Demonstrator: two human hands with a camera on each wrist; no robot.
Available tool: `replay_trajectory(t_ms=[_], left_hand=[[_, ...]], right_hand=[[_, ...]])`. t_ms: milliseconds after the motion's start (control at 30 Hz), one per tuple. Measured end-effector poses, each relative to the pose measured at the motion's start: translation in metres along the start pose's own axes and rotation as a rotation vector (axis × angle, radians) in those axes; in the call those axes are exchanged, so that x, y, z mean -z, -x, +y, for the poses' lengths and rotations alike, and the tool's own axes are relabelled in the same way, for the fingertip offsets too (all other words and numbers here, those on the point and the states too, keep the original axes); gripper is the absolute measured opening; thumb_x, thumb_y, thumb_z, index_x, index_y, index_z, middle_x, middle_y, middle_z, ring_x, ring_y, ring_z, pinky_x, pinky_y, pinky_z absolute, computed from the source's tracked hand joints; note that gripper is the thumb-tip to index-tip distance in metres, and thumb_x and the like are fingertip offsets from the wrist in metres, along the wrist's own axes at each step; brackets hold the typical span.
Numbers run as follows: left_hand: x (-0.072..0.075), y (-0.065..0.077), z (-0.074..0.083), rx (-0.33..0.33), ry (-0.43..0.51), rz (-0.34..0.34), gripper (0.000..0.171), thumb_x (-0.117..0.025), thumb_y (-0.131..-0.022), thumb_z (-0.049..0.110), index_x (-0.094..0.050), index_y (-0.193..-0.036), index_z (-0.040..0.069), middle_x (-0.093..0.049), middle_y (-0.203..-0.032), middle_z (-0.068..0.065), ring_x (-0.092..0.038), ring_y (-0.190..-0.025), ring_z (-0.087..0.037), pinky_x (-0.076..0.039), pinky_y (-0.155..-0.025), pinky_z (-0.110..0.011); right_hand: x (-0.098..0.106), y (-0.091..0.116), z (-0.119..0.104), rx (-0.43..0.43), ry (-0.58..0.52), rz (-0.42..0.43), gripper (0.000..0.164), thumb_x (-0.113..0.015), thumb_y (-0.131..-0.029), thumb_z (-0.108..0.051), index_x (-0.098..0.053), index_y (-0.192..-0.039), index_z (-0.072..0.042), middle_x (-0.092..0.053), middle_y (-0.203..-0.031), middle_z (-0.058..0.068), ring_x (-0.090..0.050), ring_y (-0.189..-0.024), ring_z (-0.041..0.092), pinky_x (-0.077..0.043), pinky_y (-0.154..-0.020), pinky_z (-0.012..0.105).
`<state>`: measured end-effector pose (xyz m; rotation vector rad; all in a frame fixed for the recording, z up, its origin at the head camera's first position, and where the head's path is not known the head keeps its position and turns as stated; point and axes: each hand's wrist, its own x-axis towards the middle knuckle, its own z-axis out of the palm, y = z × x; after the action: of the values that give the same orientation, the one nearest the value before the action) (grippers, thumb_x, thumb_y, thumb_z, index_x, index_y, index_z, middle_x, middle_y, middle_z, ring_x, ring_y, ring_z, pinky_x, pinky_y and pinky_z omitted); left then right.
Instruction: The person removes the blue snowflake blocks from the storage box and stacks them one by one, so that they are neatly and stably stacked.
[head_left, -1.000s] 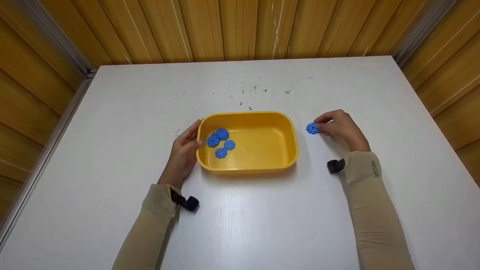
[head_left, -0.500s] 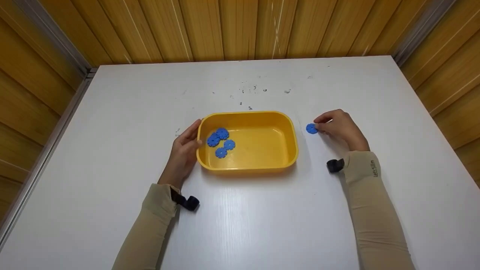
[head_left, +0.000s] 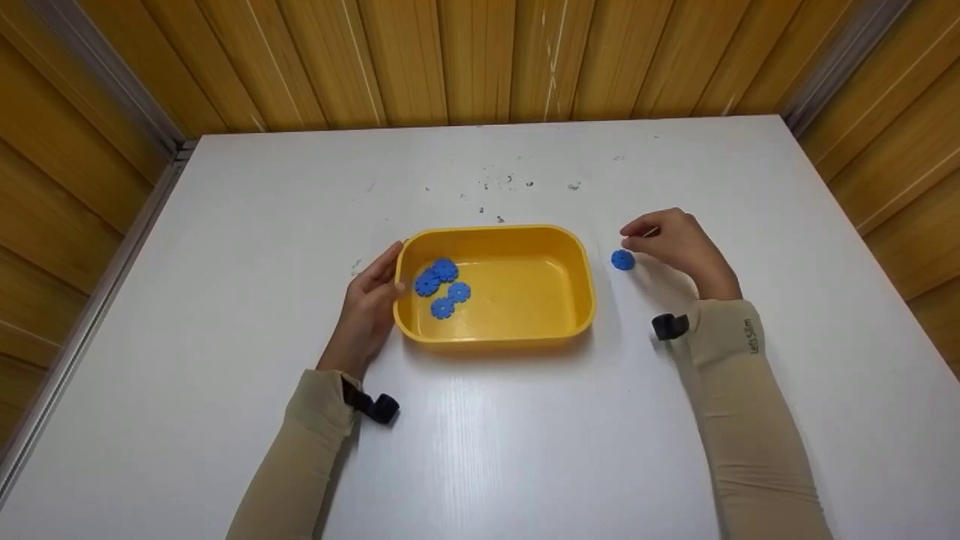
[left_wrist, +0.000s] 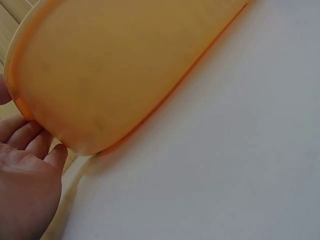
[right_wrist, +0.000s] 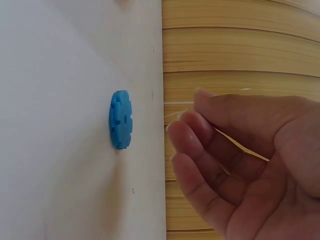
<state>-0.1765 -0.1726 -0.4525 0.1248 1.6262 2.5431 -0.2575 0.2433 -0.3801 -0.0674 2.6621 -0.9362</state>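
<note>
A yellow plastic tub (head_left: 517, 300) stands on the table, its near wall filling much of the left wrist view. My left hand (head_left: 365, 307) grips its left end, thumb over the rim and fingers along the outer wall. Several notched blue building discs (head_left: 442, 308) lie inside at the left, some overlapping. Right of the tub, more notched blue discs (head_left: 622, 259) lie flat in a small stack; the right wrist view shows their layered edge (right_wrist: 121, 120). Just above them is my right hand (head_left: 671, 240), thumb near the bent fingers, nothing held and a gap to the stack.
The white table (head_left: 525, 442) carries small dark marks (head_left: 510, 182) behind the tub. Wood-patterned panels (head_left: 480, 60) rise at the back and both sides. Each wrist wears a black camera, one at the left sleeve (head_left: 319, 405) and one at the right (head_left: 727, 337).
My right hand has let go of the blue disc and lifted slightly up and away, leaving the stack on the table. The left hand and the tub have not moved.
</note>
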Motion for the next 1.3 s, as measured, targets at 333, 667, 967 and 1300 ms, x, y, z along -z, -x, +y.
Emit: replay_trajectory(t_ms=[333,667,967,1300], left_hand=[[0.001,-0.001,-0.001,0.007,-0.013,0.000,0.066,-0.046,-0.089,-0.007,-0.028,-0.151,0.008,-0.033,-0.156,-0.001,-0.032,-0.143,-0.013,-0.031,-0.115,-0.027],[0.000,-0.001,-0.001,-0.007,-0.021,-0.021,0.067,-0.048,-0.090,-0.005,-0.025,-0.152,0.006,-0.033,-0.155,-0.001,-0.032,-0.143,-0.013,-0.031,-0.115,-0.027],[0.000,-0.002,0.000,-0.002,-0.016,-0.012,0.066,-0.046,-0.090,-0.007,-0.027,-0.151,0.007,-0.033,-0.156,-0.002,-0.032,-0.143,-0.014,-0.032,-0.115,-0.027],[0.002,-0.002,0.000,0.007,-0.014,-0.008,0.067,-0.045,-0.089,-0.007,-0.027,-0.152,0.007,-0.032,-0.156,-0.001,-0.031,-0.144,-0.013,-0.031,-0.115,-0.027]], right_hand=[[0.010,0.008,-0.033,0.063,0.002,-0.025,0.037,-0.061,-0.093,-0.024,-0.061,-0.126,-0.007,-0.060,-0.123,0.016,-0.056,-0.110,0.030,-0.047,-0.102,0.047],[0.007,0.007,-0.069,0.206,0.054,-0.028,0.032,-0.064,-0.091,-0.019,-0.065,-0.121,-0.005,-0.067,-0.116,0.016,-0.062,-0.101,0.027,-0.053,-0.094,0.044],[-0.007,0.002,-0.104,0.265,0.062,-0.083,0.028,-0.066,-0.090,-0.016,-0.068,-0.116,-0.008,-0.068,-0.111,0.011,-0.064,-0.098,0.023,-0.054,-0.093,0.041],[-0.040,-0.008,-0.136,0.357,0.135,-0.173,0.028,-0.067,-0.089,-0.014,-0.069,-0.116,-0.007,-0.069,-0.111,0.009,-0.063,-0.100,0.023,-0.055,-0.091,0.038]])
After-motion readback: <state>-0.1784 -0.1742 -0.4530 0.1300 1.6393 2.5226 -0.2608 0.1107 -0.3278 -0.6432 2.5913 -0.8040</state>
